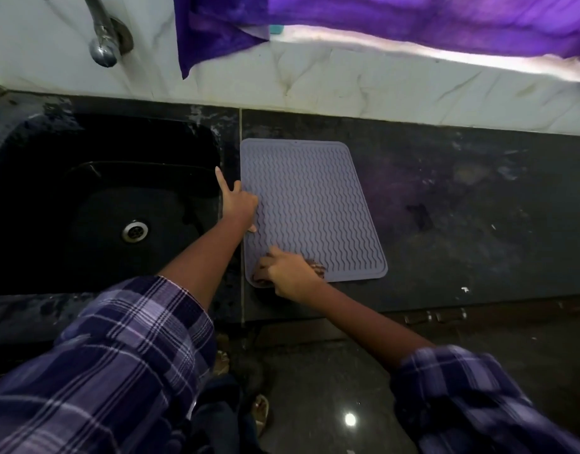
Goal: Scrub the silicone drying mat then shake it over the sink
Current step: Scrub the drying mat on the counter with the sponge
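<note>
Dim, purple-tinted scene; bright light glares along the ledge (446, 57) top right. Edges bend from wide-angle distortion, and the sleeves (118, 371) blur.

Right hand (290, 273) hides most of a brown scrubber (316, 268); tap (103, 34) cut off above

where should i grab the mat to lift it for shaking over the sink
Pinch the mat along its left edge, beside the sink. It lies flat on the counter, so peel up that thin rim where the left hand already rests.
</note>
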